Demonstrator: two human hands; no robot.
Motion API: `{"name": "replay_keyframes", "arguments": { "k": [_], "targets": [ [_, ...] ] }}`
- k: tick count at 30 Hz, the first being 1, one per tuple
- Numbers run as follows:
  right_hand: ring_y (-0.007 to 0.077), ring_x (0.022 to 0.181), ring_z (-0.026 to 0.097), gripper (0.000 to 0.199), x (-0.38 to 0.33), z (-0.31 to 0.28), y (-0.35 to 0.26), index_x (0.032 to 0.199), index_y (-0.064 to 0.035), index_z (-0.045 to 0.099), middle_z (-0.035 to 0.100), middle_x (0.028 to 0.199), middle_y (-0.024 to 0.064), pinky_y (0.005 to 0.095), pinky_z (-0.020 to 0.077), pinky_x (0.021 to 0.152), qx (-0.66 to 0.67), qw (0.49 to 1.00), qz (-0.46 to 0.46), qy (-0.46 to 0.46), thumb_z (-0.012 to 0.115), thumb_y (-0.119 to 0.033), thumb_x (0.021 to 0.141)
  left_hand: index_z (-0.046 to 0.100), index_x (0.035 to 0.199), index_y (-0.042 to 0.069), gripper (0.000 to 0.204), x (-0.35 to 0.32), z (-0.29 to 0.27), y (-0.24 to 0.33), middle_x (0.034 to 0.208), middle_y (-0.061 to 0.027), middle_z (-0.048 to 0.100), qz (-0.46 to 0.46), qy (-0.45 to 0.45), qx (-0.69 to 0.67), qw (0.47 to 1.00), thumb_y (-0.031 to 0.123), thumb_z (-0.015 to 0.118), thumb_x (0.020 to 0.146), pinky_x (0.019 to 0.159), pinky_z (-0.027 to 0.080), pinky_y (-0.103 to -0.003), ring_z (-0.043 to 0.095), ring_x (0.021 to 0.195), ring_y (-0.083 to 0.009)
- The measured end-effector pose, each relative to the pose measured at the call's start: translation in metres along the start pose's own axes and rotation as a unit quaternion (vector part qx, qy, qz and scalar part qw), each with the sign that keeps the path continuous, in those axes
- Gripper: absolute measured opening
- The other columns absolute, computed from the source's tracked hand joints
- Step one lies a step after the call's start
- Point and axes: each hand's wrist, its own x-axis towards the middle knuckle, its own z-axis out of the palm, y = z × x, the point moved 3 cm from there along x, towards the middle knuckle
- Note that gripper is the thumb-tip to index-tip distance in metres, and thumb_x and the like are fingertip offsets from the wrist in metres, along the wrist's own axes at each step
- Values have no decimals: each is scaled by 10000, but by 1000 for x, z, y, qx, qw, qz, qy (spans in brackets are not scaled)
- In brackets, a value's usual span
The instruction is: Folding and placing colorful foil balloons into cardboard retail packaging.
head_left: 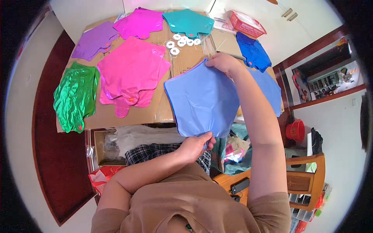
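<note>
A flat light blue foil balloon (202, 99), star-shaped, hangs at the table's near edge between my hands. Pink and darker blue edges along its left side show other foil sheets stacked beneath it. My left hand (197, 147) is closed on its lower end, thumb on top. My right hand (223, 65) pinches its upper corner, fingers bent over the edge. Just beyond that hand lie clear plastic strips (208, 46). Several white ribbon rolls (180, 42) sit to the left of it. Partly covered by my right forearm is another light blue foil pile (266, 91).
Around the cardboard-covered table (157, 105) lie foil balloon piles: green (75, 95), pink (130, 72), purple (95, 40), magenta (140, 23), teal (188, 21) and dark blue (252, 50). A red basket (246, 24) stands at the back right. A wooden chair (311, 182) is at lower right.
</note>
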Motion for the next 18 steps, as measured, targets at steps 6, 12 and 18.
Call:
{"name": "replay_keyframes", "arguments": {
  "k": [6, 12, 18],
  "targets": [
    [300, 975, 630, 666, -4, 19, -29, 1065, 69, 633, 651, 1048, 207, 358, 479, 849, -134, 984, 62, 104, 680, -503, 727, 592, 909, -1, 263, 9, -1, -4, 840, -64, 573, 12, 19, 50, 998, 248, 517, 952, 741, 455, -286, 531, 757, -151],
    [361, 1038, 606, 586, -13, 27, -41, 1093, 70, 615, 624, 1104, 241, 389, 471, 894, -194, 970, 78, 121, 628, -409, 756, 597, 935, -17, 241, 2, 10, 1, 887, -87, 612, 27, 30, -10, 999, 217, 539, 930, 748, 481, -313, 571, 794, -167],
    [362, 1027, 607, 394, -6, 26, -36, 1005, 67, 648, 620, 1081, 262, 404, 475, 878, -189, 971, 32, 143, 536, -232, 773, 613, 947, 7, 213, -1, 13, 5, 890, -77, 619, -11, -27, -89, 996, 215, 583, 909, 740, 489, -311, 579, 814, -169]
  ]
}}
